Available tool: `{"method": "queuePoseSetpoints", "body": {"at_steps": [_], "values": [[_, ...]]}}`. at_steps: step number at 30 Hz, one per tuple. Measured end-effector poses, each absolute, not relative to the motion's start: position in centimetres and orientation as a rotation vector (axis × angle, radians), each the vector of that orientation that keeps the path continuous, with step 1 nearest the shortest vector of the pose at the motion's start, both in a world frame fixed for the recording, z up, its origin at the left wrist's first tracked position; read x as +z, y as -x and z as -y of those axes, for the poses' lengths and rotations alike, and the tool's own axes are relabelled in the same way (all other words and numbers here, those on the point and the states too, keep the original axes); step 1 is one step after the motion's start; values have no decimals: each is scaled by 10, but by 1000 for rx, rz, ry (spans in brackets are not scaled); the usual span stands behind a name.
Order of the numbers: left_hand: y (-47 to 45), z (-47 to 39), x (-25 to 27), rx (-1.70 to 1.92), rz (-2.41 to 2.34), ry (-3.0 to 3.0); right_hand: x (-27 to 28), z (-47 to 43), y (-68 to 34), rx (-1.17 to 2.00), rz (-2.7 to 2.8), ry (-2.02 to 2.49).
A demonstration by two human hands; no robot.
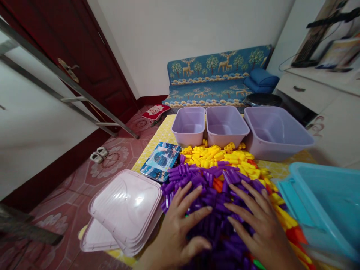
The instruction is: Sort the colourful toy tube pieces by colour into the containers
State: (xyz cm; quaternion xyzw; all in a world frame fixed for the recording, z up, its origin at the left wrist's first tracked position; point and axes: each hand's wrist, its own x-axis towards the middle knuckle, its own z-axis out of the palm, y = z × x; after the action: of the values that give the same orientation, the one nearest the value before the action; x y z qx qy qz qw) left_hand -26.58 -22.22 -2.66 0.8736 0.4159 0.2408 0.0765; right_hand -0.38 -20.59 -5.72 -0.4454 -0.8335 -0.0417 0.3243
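Note:
Both of my hands rest with fingers spread on a large heap of purple plastic tube pieces. My left hand lies on the left side of the heap, thumb pointing inward. On the right side, my right hand touches the purple pieces with its fingertips. Neither hand grips a piece. Yellow pieces of a similar kind lie behind the purple ones and run down the right side. A few orange pieces show among the purple, and a green piece lies by my right hand.
Three lilac bins stand along the back: left, middle and right. A turquoise tub is at the right. Stacked clear lids and a blue picture box lie left on the yellow tablecloth.

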Motion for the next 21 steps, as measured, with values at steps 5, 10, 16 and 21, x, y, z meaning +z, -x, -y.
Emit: {"method": "queuePoseSetpoints", "body": {"at_steps": [5, 10, 16, 21], "values": [[335, 173, -6, 821, -1887, -2545, -62, 207, 4, -104, 2154, 1180], [380, 137, -28, 414, -2051, -2403, -64, 208, 2, -103, 2158, 1190], [380, 130, -43, 339, -2083, -2347, -64, 206, -1, -118, 2188, 1186], [382, 127, -33, 339, -2068, -2324, -57, 203, -2, -111, 2193, 1164]]}}
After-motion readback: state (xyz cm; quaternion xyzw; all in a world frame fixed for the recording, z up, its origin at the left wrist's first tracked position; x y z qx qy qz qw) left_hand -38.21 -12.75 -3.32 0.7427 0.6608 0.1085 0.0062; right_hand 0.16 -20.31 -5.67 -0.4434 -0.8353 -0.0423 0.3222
